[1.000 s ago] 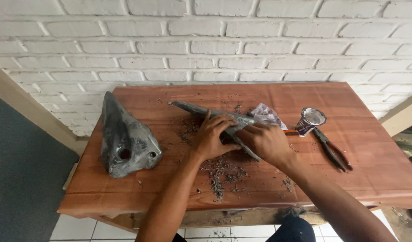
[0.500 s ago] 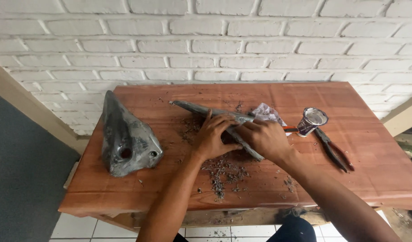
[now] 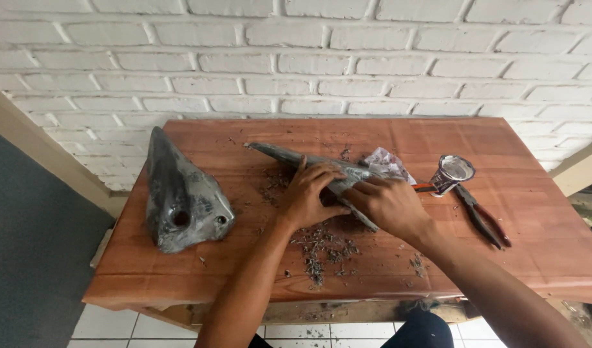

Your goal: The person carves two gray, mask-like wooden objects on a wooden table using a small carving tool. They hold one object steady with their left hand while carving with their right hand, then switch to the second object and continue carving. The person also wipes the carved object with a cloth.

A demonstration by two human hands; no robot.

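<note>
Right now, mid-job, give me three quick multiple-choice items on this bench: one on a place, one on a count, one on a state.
1. Where do the pliers lie?
A. on the table's right side, right of the small tin
B. beside the grey shell at the left
C. on the floor tiles

2. How many hands rest on the long grey piece?
A. none
B. one
C. two

3. What is the state of the table in front of the hands?
A. wet
B. strewn with dark scrapings
C. covered with a cloth

Answers:
1 A: the pliers lie just right of the tin, far from the shell.
2 C: the left hand and the right hand both press on it.
3 B: the scrapings are scattered on bare wood.
</note>
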